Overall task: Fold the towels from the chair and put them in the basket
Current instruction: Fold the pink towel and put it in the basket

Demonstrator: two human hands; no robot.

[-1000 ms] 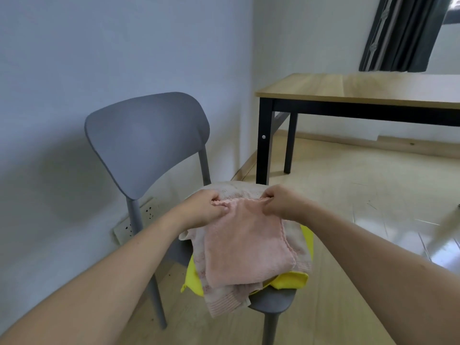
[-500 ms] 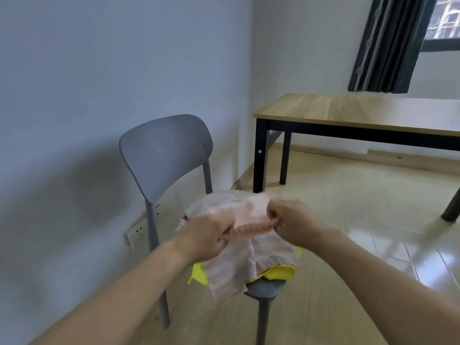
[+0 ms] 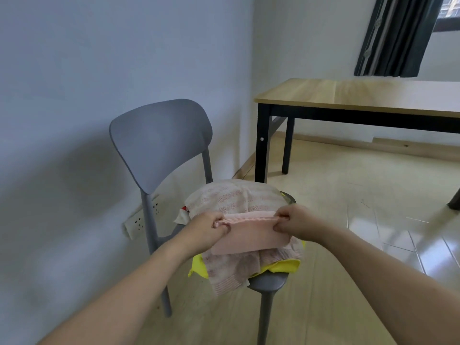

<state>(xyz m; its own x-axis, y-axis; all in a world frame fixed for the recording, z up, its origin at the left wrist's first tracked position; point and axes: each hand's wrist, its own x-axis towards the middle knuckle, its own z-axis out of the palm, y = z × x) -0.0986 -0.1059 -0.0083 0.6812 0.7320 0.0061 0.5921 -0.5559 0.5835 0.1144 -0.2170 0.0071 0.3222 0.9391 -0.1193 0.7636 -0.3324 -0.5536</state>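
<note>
I am looking down at two bare arms reaching out in front of me. The left hand [image 3: 207,226] is pinching one top corner of a small pink towel [image 3: 249,235], with its fingers curled tight on the cloth. The right hand [image 3: 291,221] is pinching the other top corner the same way. The pink towel is hanging flat between the two hands, just above the pile, and its bottom edge is lying on the pile.

The pile is sitting on the seat of a grey chair [image 3: 159,143]. On top of the pile a pale speckled towel [image 3: 236,197] is spreading wide and drooping over the front edge of the seat. Under it a yellow towel [image 3: 286,266] is peeking out at the front on both sides. A bit of white cloth with a red spot [image 3: 183,212] is sticking out on the left side.

The chair is standing close to a blue-grey wall. A white power strip [image 3: 139,217] is leaning on the wall behind the chair leg. A wooden table with black legs [image 3: 348,95] is standing further back on the right, and a dark curtain [image 3: 395,33] is hanging above it.
</note>
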